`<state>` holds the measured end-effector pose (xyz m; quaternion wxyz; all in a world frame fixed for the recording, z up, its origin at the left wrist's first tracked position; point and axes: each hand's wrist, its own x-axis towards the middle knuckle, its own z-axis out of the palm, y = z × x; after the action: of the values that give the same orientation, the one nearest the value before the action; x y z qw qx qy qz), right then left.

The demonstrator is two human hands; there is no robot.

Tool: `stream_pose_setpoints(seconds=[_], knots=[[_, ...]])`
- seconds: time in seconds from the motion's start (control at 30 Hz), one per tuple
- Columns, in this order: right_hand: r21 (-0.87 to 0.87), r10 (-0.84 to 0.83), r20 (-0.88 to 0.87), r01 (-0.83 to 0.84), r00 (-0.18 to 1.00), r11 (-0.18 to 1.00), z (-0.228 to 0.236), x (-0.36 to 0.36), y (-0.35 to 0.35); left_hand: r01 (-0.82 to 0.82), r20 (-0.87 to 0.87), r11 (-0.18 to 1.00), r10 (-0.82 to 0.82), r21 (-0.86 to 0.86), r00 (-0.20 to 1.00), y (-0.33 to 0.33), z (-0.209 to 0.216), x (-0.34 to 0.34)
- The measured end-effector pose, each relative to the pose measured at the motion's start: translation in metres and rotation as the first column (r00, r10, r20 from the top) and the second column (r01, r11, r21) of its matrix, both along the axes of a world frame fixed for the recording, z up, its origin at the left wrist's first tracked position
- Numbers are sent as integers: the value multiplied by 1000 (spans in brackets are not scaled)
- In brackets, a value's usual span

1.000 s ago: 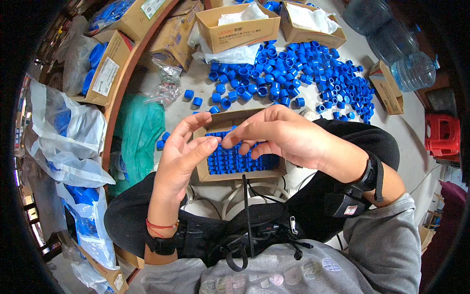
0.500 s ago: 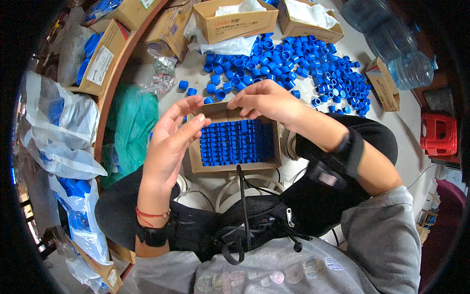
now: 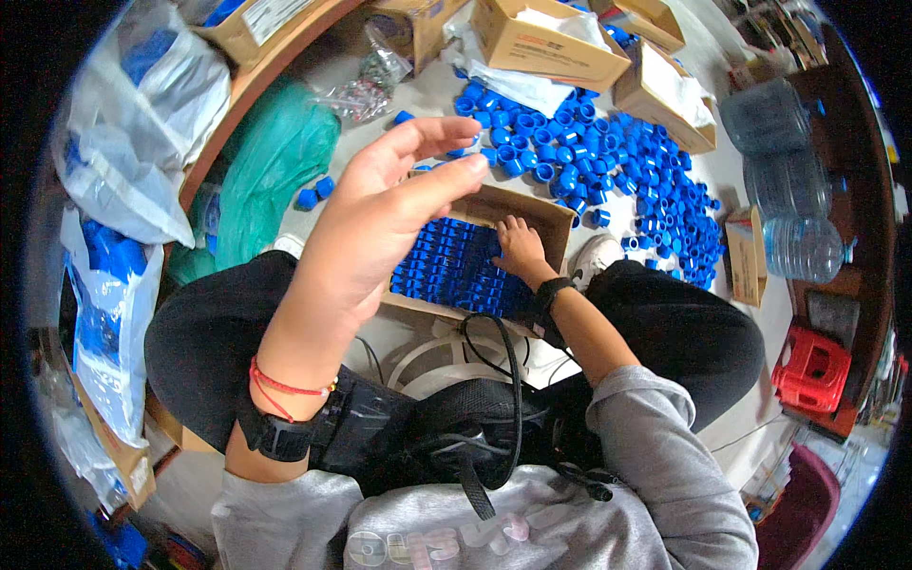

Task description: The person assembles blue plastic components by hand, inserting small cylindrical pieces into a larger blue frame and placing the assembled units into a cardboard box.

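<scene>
Between my knees is an open cardboard box [image 3: 547, 212], tightly filled with rows of blue plastic pieces [image 3: 446, 266] whose exact kind I cannot make out. My right hand [image 3: 520, 249] reaches down inside it, fingers outstretched on the pieces near the box's right wall; I see nothing held in it. Raised well above the box's left side, my left hand [image 3: 366, 204] is open, thumb and fingers apart with nothing visible between them. It hides the box's left wall. Many loose blue plastic caps [image 3: 570, 152] lie on the floor beyond the box.
To the left are a green plastic bag [image 3: 275, 176] and white bags of blue parts [image 3: 109, 313]. Cardboard cartons [image 3: 546, 47] stand at the back. Large clear water bottles [image 3: 803, 249] and a red plastic stool [image 3: 810, 369] are on the right.
My right hand has dropped from above the box's far edge into its right side. My left hand is still raised, larger in view. The whole view has turned and shifted.
</scene>
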<state>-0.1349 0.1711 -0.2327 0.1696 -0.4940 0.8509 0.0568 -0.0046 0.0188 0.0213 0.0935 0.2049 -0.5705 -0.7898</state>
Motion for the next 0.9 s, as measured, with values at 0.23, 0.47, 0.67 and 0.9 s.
stream_pose_setpoints(seconds=[0.23,0.47,0.67,0.9], knots=[[37,43,-79,-40,996,998,-8,7,-2,-39,-9,997,40,61,999,3,-4,4],[-58,80,109,-74,991,996,3,-10,-7,-66,-47,996,69,53,997,1,-7,2],[-425,376,233,-254,897,869,82,-44,-29,-37,-32,999,38,12,999,5,-2,-5],[-700,382,63,-231,922,675,249,-13,-34,-280,123,958,285,-58,951,11,-11,-5]])
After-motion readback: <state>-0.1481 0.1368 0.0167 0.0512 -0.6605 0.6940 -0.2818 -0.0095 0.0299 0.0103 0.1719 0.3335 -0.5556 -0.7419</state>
